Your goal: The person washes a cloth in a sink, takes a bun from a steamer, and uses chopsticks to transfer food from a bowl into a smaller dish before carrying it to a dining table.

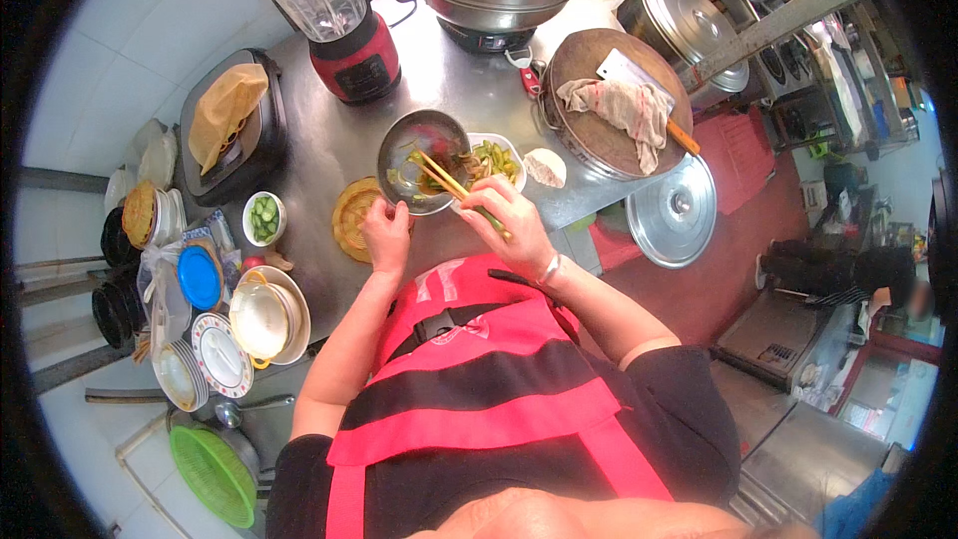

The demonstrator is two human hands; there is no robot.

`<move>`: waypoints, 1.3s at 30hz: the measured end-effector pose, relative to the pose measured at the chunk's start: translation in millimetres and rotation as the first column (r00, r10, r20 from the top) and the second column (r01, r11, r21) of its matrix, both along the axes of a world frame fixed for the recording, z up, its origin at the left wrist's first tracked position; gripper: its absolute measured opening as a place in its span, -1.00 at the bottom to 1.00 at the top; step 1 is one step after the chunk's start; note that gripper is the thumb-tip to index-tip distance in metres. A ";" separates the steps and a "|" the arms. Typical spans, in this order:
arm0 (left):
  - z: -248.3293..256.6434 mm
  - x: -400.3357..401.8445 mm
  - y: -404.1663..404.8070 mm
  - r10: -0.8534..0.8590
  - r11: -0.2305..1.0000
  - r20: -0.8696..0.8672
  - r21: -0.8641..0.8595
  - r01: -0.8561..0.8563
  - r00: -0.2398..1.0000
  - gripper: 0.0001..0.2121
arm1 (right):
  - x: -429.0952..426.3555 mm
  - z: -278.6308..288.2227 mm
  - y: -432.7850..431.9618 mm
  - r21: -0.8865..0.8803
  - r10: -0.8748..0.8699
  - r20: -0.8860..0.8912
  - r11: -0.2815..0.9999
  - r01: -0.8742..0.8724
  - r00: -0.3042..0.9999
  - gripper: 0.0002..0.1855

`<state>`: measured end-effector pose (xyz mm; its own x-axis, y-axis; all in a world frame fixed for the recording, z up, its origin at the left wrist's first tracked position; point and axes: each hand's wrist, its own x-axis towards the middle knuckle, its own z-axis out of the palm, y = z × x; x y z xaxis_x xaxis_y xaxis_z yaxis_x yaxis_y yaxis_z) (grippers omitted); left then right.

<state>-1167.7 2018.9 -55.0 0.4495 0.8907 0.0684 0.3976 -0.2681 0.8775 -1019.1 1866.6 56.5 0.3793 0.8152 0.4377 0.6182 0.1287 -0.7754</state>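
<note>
A round metal bowl [408, 136] is tilted towards the right, its near rim gripped by my left hand [387, 233]. In my right hand [510, 223] is a pair of wooden chopsticks [447, 178], their tips inside the bowl among green pieces of food. Just right of the bowl, a white dish [518, 178] holds sliced green vegetables and brownish pieces. Partly under my left hand and the bowl lies a round woven mat [347, 218]. A small white bowl of sliced cucumber [262, 241] stands farther left.
A red-based blender [355, 64] and a large steel steamer [501, 4] stand at the back. On a round chopping board [576, 116], right, lie a cleaver [623, 67] and a cloth [625, 114]. Stacked dishes [298, 350] and an electric griddle [273, 135] are left. Far right, a person [831, 269] stands.
</note>
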 end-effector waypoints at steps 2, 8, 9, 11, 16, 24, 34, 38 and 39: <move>2.5 0.7 -2.6 0.004 1.000 0.005 0.002 -0.004 1.000 -0.80 | 0.3 -16.9 7.6 0.039 -0.049 -0.054 0.998 0.051 0.997 -0.88; -4.8 -2.4 3.9 0.049 0.999 0.020 0.001 -0.049 0.999 -0.80 | 5.9 -20.5 -5.6 -0.074 -0.074 -0.133 0.995 0.065 0.988 -0.86; -7.8 -2.7 6.1 0.050 0.998 0.014 0.030 -0.051 0.999 -0.80 | 7.5 -19.4 -9.3 -0.083 -0.076 -0.132 0.994 0.066 0.988 -0.86; -14.4 -1.5 6.4 0.053 0.998 0.044 0.016 -0.054 0.998 -0.80 | 10.7 -13.3 -17.0 -0.100 -0.083 -0.130 0.993 0.070 0.988 -0.86; -10.0 7.2 5.7 0.046 0.999 0.047 0.007 -0.046 0.998 -0.79 | 20.5 2.9 -34.0 -0.201 -0.109 -0.044 0.975 0.098 0.993 -0.87; 1.0 9.8 5.4 0.010 1.000 0.038 0.000 -0.010 0.999 -0.78 | 24.2 6.4 -17.6 -0.027 -0.146 0.022 0.989 0.147 0.989 -0.88; -2.5 4.7 9.6 0.038 0.997 -0.018 0.068 -0.036 0.999 -0.77 | 20.4 8.1 -36.4 -0.183 -0.114 -0.045 0.978 0.104 0.992 -0.93; 1.5 7.8 7.9 0.034 0.997 0.000 0.072 -0.034 0.999 -0.77 | 9.2 10.1 -26.6 -0.125 -0.028 -0.114 0.992 0.013 0.993 -0.93; 4.4 7.6 7.4 0.030 0.997 0.000 0.071 -0.030 1.000 -0.77 | 5.2 7.5 -20.8 -0.096 0.008 -0.144 0.995 -0.022 0.990 -0.93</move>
